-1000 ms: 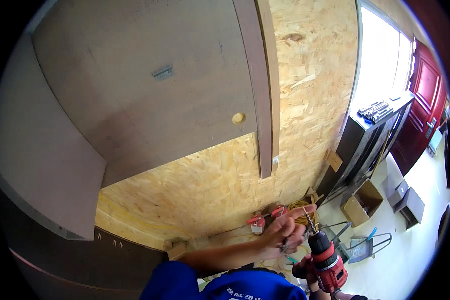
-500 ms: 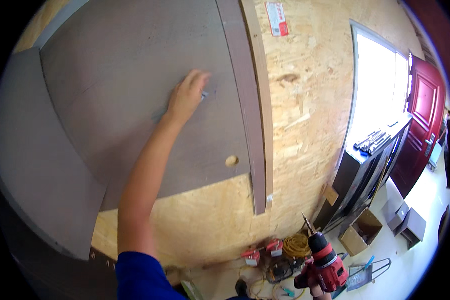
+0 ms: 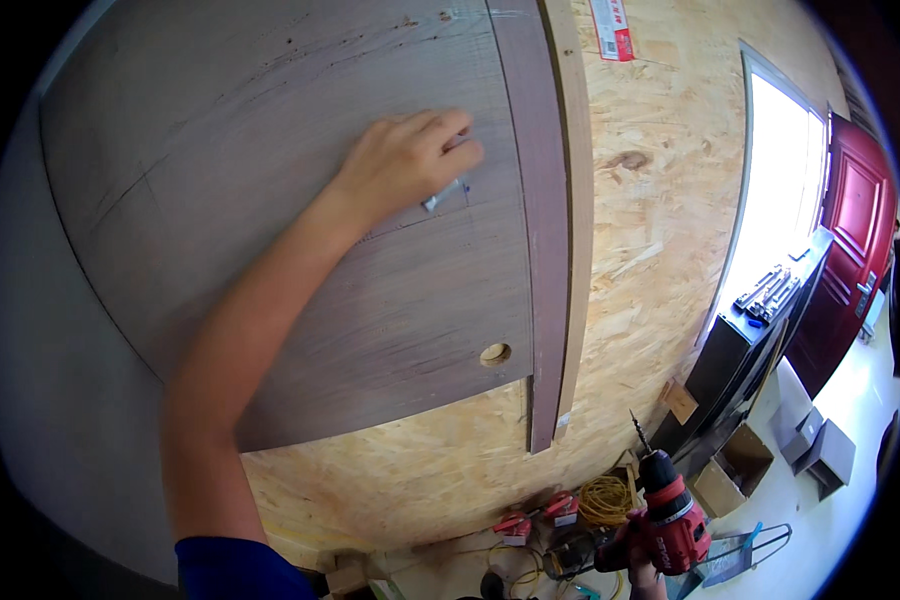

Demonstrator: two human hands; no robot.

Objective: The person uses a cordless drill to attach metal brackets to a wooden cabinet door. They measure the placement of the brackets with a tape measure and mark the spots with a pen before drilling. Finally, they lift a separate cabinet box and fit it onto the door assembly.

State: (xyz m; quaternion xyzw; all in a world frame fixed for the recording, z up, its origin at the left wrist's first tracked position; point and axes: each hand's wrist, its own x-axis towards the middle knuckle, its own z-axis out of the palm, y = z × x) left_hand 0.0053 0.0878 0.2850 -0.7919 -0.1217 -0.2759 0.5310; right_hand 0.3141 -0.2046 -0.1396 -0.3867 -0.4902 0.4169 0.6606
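Note:
My left hand (image 3: 402, 160) is closed at the grey-brown wall panel (image 3: 270, 210), its fingers curled round a small silvery rod-shaped piece (image 3: 442, 195). One end of that piece sticks out below the fingers, close to a dark pen mark on the panel; the rest is hidden in the grip. Low on the right, my right hand (image 3: 646, 580) grips a red and black cordless drill (image 3: 675, 530). Its spiral drill bit (image 3: 638, 430) points up toward the wall and touches nothing. A round hole (image 3: 495, 354) opens near the panel's lower right corner.
Wooden strips (image 3: 560, 250) run along the panel's right edge on the chipboard wall (image 3: 650, 220). Below lie a coiled yellow hose (image 3: 605, 497), red tools (image 3: 513, 527) and an open cardboard box (image 3: 735, 470). A dark cabinet (image 3: 760, 340) stands under the window, near a red door (image 3: 852, 240).
The view has shifted, with the panel now further right and nearer. My left hand has turned and its fingers are more curled around the silvery piece. My right hand still holds the drill low.

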